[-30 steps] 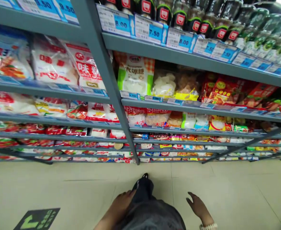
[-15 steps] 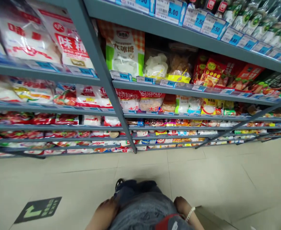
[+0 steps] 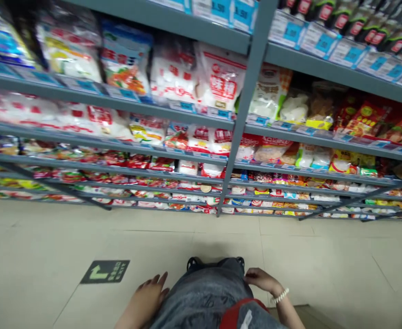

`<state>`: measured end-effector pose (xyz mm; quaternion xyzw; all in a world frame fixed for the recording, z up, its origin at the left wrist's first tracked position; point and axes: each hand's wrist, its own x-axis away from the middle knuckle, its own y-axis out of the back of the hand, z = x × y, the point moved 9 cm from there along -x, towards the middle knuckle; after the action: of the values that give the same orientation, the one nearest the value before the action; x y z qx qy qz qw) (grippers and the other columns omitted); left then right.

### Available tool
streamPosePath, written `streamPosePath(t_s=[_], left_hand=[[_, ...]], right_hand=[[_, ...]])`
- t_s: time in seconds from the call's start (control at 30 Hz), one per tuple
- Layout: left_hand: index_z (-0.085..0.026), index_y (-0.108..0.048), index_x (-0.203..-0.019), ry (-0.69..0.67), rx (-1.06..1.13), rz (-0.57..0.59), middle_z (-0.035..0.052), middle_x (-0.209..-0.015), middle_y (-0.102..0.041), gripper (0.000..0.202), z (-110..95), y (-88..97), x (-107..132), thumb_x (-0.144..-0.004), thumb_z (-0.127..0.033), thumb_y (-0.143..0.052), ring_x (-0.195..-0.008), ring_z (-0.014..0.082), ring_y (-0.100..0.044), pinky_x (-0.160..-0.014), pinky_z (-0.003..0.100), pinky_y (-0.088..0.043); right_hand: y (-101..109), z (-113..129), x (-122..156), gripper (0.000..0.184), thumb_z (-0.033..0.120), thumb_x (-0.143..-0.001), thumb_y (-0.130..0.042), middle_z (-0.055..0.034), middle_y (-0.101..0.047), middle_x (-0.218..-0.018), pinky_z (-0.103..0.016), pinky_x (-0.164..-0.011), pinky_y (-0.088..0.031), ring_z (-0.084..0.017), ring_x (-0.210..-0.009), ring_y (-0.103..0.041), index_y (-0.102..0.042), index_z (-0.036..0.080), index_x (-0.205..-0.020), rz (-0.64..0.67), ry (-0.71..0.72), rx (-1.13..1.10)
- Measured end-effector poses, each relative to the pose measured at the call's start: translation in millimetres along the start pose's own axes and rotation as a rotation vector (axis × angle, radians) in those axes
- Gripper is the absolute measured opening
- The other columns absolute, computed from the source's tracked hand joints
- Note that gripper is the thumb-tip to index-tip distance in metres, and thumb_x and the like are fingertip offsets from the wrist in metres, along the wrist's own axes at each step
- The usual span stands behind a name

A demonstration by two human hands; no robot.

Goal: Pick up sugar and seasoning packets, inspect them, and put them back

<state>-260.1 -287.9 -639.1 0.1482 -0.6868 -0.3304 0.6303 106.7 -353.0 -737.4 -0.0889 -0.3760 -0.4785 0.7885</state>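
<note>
I stand facing grey shop shelving (image 3: 242,98) stocked with bagged goods. My left hand (image 3: 147,294) hangs low beside my grey trousers (image 3: 204,297), fingers stretched out and holding nothing. My right hand (image 3: 260,278) rests against the trousers on the other side, fingers curled in; a white bead bracelet (image 3: 281,296) circles its wrist. Both hands are far below the shelves. White bags with red print (image 3: 221,82) sit on the shelf straight ahead.
Price tags (image 3: 293,32) line the shelf edges, with dark bottles (image 3: 338,13) on the top right shelf. A green arrow sticker (image 3: 105,271) lies on the pale tiled floor at lower left. Red packets (image 3: 358,116) fill the right shelves.
The view has swung left along the shelves, so the upright post now stands right of centre. My right hand has drawn in against my trousers and its fingers have curled.
</note>
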Motion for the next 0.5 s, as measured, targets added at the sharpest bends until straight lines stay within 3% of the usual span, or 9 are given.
streamPosePath(t_s=[0.13,0.23,0.33,0.5], left_hand=[[-0.006,-0.033,-0.156,0.05,0.014,0.018,0.0186,-0.152,-0.044,0.054,60,-13.5,10,-0.103,-0.021,-0.028,-0.134,0.0265,-0.051,-0.112,0.037,-0.039],[-0.006,-0.031,-0.156,0.057,0.034,0.012,0.0194,-0.152,-0.043,0.055,86,-22.1,13,-0.104,-0.023,-0.026,-0.134,0.0261,-0.051,-0.111,0.037,-0.039],[-0.006,-0.029,-0.157,0.056,0.062,0.018,0.0192,-0.153,-0.042,0.055,97,-32.2,8,-0.105,-0.024,-0.025,-0.135,0.026,-0.049,-0.112,0.037,-0.038],[-0.007,-0.033,-0.156,0.035,0.113,0.009,0.0176,-0.152,-0.044,0.055,97,-42.5,-7,-0.103,-0.02,-0.026,-0.132,0.0258,-0.052,-0.111,0.037,-0.039]], right_hand=[[-37,43,-25,0.044,0.051,-0.063,-0.069,-0.0061,-0.066,-0.098,-0.034,-0.087,-0.046,-0.025,-0.097,-0.062,-0.061,0.022,-0.095,0.027,0.067,-0.11],[-48,66,-34,0.038,0.045,-0.064,-0.072,-0.0065,-0.066,-0.098,-0.033,-0.088,-0.045,-0.024,-0.099,-0.061,-0.065,0.02,-0.091,0.035,0.104,-0.146],[-50,80,-40,0.036,0.042,-0.064,-0.073,-0.0074,-0.066,-0.097,-0.031,-0.088,-0.045,-0.022,-0.095,-0.06,-0.068,0.016,-0.088,0.061,0.132,-0.162],[-43,94,-53,0.033,0.044,-0.065,-0.074,-0.0102,-0.065,-0.109,-0.03,-0.09,-0.044,-0.023,-0.103,-0.059,-0.066,0.015,-0.08,0.082,0.164,-0.141]])
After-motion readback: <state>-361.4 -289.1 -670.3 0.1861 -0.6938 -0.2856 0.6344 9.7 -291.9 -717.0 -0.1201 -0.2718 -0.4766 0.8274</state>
